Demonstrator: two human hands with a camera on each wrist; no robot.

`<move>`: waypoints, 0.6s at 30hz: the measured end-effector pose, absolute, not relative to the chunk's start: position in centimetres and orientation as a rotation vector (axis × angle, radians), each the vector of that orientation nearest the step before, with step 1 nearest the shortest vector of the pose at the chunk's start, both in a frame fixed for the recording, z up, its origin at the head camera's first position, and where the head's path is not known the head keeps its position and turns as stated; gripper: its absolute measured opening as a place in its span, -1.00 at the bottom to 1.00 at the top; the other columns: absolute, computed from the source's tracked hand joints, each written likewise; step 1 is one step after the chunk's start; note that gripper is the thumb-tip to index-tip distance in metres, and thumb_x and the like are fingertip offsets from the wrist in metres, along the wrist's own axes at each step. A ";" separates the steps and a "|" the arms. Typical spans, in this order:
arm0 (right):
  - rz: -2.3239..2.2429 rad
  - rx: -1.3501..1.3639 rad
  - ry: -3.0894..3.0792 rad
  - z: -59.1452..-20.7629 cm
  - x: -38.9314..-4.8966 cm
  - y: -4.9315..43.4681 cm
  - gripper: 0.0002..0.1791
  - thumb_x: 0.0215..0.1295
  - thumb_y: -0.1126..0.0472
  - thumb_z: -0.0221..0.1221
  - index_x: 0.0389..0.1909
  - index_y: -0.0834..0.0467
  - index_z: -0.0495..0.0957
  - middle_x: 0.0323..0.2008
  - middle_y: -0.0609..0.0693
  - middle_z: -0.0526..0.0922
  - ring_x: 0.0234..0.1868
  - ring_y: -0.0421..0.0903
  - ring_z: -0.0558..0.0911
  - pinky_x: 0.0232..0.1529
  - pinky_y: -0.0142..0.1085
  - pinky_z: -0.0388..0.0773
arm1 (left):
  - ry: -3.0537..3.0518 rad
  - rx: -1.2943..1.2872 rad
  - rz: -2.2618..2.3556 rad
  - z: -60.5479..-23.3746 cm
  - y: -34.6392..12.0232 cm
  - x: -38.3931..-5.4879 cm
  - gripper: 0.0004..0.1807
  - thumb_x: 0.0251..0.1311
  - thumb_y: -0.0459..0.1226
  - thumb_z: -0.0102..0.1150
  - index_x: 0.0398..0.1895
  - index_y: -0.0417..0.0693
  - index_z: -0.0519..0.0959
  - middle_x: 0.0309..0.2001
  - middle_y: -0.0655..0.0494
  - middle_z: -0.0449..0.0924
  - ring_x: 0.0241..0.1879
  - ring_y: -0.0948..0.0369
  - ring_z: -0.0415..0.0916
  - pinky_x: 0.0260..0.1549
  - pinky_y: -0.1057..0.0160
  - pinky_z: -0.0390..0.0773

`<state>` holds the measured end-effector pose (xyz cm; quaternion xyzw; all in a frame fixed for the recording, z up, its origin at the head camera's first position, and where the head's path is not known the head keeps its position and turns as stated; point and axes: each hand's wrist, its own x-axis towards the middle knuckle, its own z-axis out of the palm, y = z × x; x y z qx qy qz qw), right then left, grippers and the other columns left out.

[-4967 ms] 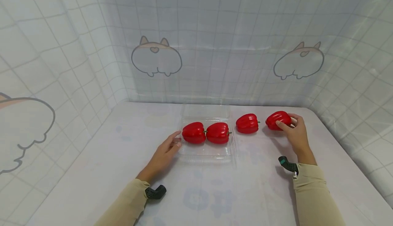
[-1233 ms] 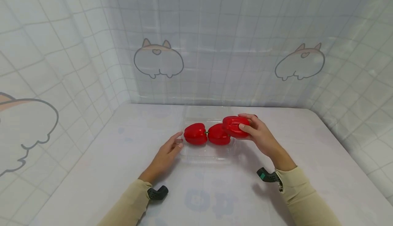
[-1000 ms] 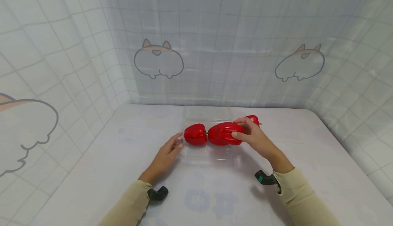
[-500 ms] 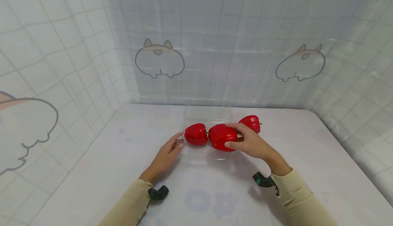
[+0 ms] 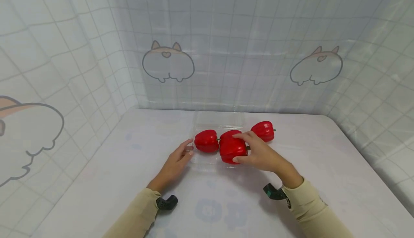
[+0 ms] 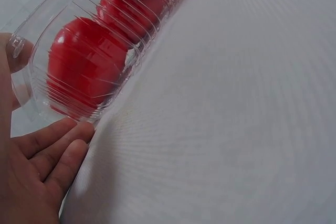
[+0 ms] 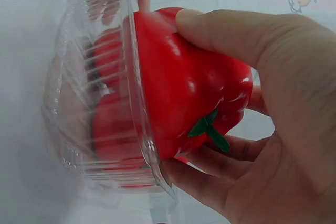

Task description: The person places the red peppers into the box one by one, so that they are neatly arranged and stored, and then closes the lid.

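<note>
My right hand (image 5: pixel 258 153) grips a red bell pepper (image 5: pixel 232 151) with a green stem. In the right wrist view, that pepper (image 7: pixel 194 87) sits partly above the rim of a clear plastic clamshell box (image 7: pixel 139 93), thumb on one side and fingers on the other. Beside and behind it in the box lie two other red bell peppers, a left one (image 5: pixel 206 141) and a partly hidden right one (image 5: pixel 228 135). My left hand (image 5: pixel 174 164) rests against the box's left end, its fairly straight fingers (image 6: pixel 58 153) touching the plastic wall.
Another red bell pepper (image 5: pixel 263 131) lies on the white table (image 5: pixel 145 130), right of the box and behind my right hand. The box's clear lid (image 5: pixel 220 117) lies folded back toward the rear wall (image 5: pixel 239 51). Grid-patterned sheeting encloses the table's back and sides.
My right hand has carried the far-right pepper leftward from the table to over the box, then lowered it toward the front of the box and turned it. My left hand has stayed beside the box.
</note>
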<state>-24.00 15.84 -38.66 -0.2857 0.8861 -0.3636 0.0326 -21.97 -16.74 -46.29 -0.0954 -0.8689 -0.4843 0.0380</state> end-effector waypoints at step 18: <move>-0.836 -0.974 2.880 -38.1 -23.3 15.9 -0.14 0.06 -0.04 0.50 0.40 -0.08 0.37 0.21 -0.02 0.41 0.17 -0.01 0.48 -0.06 -0.08 0.67 | -2.698 -0.244 -1.477 -46.1 -16.4 -21.9 -0.42 0.48 -0.07 0.03 0.52 0.37 0.21 0.26 0.13 0.48 0.18 0.12 0.47 0.20 -0.05 0.48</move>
